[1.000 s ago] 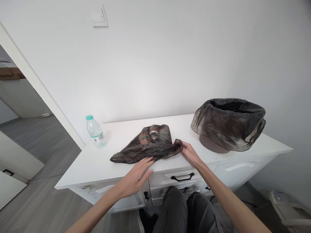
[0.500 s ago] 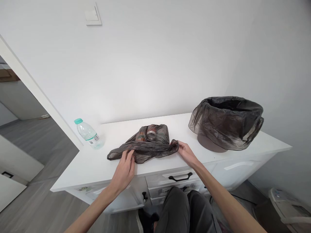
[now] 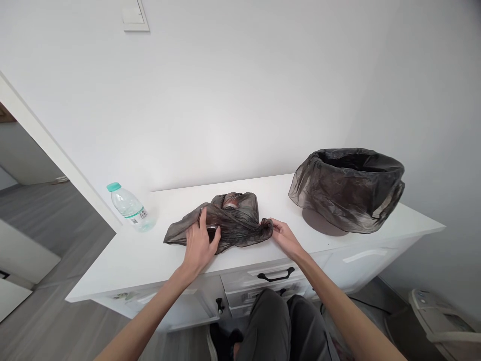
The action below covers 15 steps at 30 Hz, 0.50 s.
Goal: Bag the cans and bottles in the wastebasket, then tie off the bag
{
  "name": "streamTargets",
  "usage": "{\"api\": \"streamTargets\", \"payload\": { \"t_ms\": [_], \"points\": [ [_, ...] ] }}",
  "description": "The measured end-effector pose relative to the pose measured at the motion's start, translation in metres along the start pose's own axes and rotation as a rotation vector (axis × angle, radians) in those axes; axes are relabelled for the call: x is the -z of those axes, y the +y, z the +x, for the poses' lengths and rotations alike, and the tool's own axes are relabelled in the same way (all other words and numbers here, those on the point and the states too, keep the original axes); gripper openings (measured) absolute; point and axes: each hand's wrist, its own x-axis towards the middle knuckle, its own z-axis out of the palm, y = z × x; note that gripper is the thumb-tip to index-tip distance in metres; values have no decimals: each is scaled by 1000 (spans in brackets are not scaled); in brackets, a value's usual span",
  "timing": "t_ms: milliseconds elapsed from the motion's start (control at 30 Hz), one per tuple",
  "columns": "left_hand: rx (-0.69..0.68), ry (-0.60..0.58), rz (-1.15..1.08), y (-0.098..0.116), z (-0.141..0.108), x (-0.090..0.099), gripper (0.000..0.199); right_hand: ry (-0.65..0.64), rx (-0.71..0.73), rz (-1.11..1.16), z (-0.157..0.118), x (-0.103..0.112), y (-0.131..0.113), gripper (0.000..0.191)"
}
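Note:
A thin, see-through dark plastic bag [image 3: 240, 228] lies crumpled on the white cabinet top, with a reddish can-like item [image 3: 230, 201] showing through it. My left hand [image 3: 199, 245] is curled around a dark, round item with a shiny rim [image 3: 212, 228] at the bag's near left part. Whether that item is inside the bag or at its mouth, I cannot tell. At the bag's right end, my right hand [image 3: 284, 236] pinches the bunched plastic between thumb and fingers.
To the left stands a clear plastic bottle [image 3: 130, 206] with a turquoise cap. A brown bin [image 3: 323, 222] lined with a dark bag stands at the right. The cabinet top [image 3: 165, 260] meets the wall behind; a black drawer handle [image 3: 276, 275] is below its front edge.
My left hand has moved slightly right and closed around the dark round item, whose shiny rim now shows. My right hand keeps its pinch on the bag. The view has shifted slightly.

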Motion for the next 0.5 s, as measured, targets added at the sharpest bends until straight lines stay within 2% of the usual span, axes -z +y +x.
{"api": "streamTargets", "payload": {
  "t_ms": [100, 200, 333, 500],
  "points": [
    [18, -1, -43, 7, 13, -5, 94, 1, -1, -21, -1, 1, 0, 18],
    [73, -23, -38, 11, 21, -12, 101, 9, 4, -31, -1, 0, -1, 19],
    [161, -86, -37, 9, 27, -20, 100, 25, 5, -54, -1, 1, 0, 19],
    [101, -91, -92, -3, 22, -15, 96, 30, -1, -68, -2, 2, 0, 23]
  ]
}}
